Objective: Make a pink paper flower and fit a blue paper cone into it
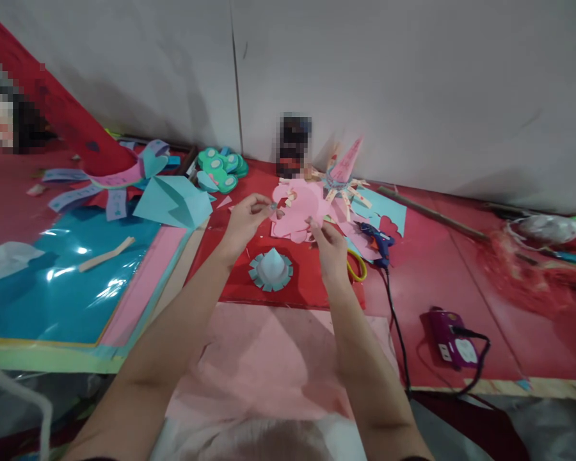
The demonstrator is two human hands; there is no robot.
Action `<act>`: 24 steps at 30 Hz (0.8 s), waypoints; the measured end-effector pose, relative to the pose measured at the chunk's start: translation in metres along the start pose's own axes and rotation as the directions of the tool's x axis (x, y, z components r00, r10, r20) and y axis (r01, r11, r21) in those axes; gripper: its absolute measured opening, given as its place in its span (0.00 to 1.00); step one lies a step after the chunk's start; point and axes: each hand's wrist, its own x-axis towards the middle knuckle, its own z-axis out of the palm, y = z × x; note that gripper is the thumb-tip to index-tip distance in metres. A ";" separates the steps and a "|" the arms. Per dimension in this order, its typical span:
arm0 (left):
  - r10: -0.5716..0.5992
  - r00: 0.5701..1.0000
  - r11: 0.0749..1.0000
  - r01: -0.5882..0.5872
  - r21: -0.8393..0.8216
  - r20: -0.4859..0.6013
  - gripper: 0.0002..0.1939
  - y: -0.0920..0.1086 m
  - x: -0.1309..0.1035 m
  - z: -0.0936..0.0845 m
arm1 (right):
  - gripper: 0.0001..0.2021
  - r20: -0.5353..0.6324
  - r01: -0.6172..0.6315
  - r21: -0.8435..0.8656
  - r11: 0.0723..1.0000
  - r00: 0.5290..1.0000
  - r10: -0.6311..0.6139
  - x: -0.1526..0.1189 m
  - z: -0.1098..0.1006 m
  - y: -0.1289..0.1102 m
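Observation:
My left hand (247, 223) is pinched at the left edge of a pile of pink flower-shaped paper cutouts (307, 202). A tiny bit of something may be at its fingertips, too small to name. My right hand (331, 246) has thumb and finger together over the pile's lower right edge; I cannot tell whether it grips a cutout or only hovers. Below and between my hands, a pale blue paper cone (273, 262) with a fringed brim stands on a red sheet (240, 291). Yellow scissor handles (358, 266) show beside my right wrist.
A blue glue gun (378, 242) lies at right, its cord running to a purple power adapter (454, 339). A finished pink cone (348, 163) with paper strips stands behind. At left are a tall red cone (67, 102), green cutouts (221, 169) and a shiny blue sheet (62, 288).

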 end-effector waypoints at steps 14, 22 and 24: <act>0.086 0.996 0.990 -0.086 0.110 0.000 0.08 0.038 -0.019 -0.008 | 0.08 0.071 0.396 -0.211 0.894 0.918 -0.390 -0.011 -0.020 -0.022; -0.046 0.988 0.992 0.028 0.125 0.145 0.10 0.004 -0.039 -0.029 | 0.15 0.341 0.735 -0.507 0.449 0.650 -0.679 -0.039 -0.029 0.010; -0.075 0.982 0.988 0.051 0.143 0.174 0.12 -0.009 -0.041 -0.032 | 0.15 0.401 0.706 -0.551 0.445 0.691 -0.602 -0.044 -0.030 0.022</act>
